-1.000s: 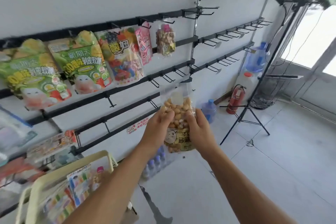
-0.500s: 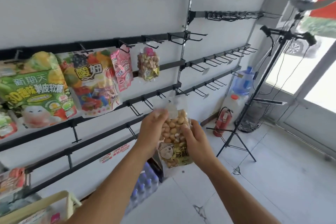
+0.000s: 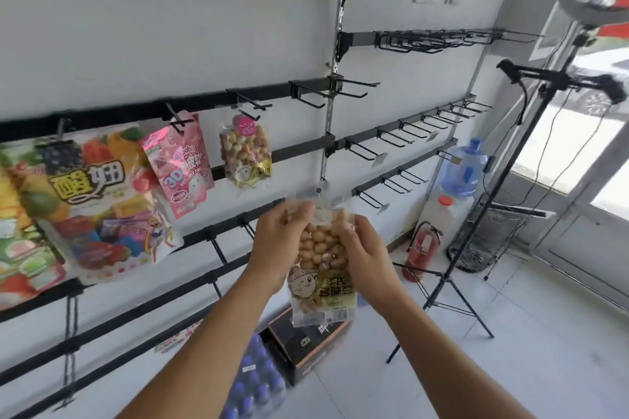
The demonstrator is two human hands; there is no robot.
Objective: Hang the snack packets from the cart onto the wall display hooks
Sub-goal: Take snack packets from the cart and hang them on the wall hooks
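Left hand [image 3: 277,245]: closed on the peanut packet's [image 3: 323,265] upper left edge.
Right hand [image 3: 366,257]: closed on its right edge.
Packet position: held upright before the wall display hooks [image 3: 366,150], unhung.

One wide-angle camera, worn on the person's head, supplied the only view. It faced forward and slightly down toward a wall [image 3: 170,44] fitted with hook rails [image 3: 258,102], which ran off to the right. Both forearms entered from the bottom edge, close to the lens. Straight lines bowed near the frame edges.
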